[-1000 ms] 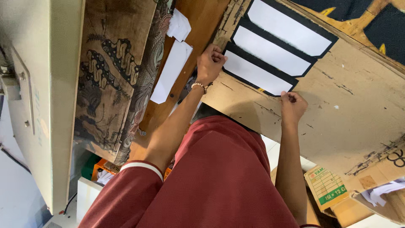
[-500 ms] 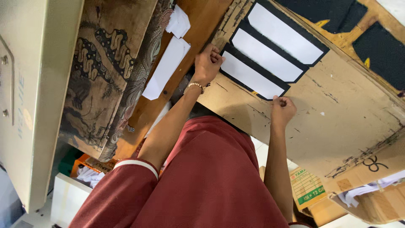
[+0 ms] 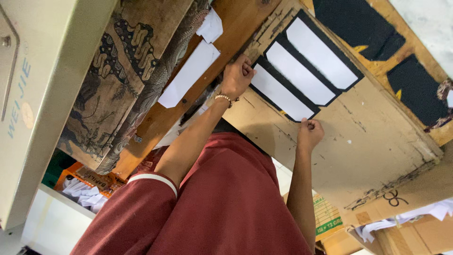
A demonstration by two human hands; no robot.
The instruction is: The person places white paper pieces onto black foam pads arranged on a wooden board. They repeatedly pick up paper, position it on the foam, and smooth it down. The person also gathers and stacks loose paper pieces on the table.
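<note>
While both hands [image 3: 236,78] grip it, the black-and-white panel [image 3: 302,75] shifted right.

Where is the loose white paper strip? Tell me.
Head view, left of the left hand: the white paper strip lies on the wooden board, beside patterned cloth.

Colours here are pretty earthy. The cardboard sheet [image 3: 358,141] on the right is plain tan with scuffs, and on it sit three white strips [image 3: 302,75], each framed in black. Upper right, a yellow-orange board [image 3: 377,61] carries black patches. The batik cloth [image 3: 113,80] at upper left is brown with dark swirly motifs. Beside it lies a warm brown wooden plank [image 3: 236,23] with white paper slips [image 3: 188,73]. The shirt [image 3: 226,208] at the bottom is maroon with a white sleeve stripe. The machine casing [image 3: 42,94] at far left is cream.
</note>
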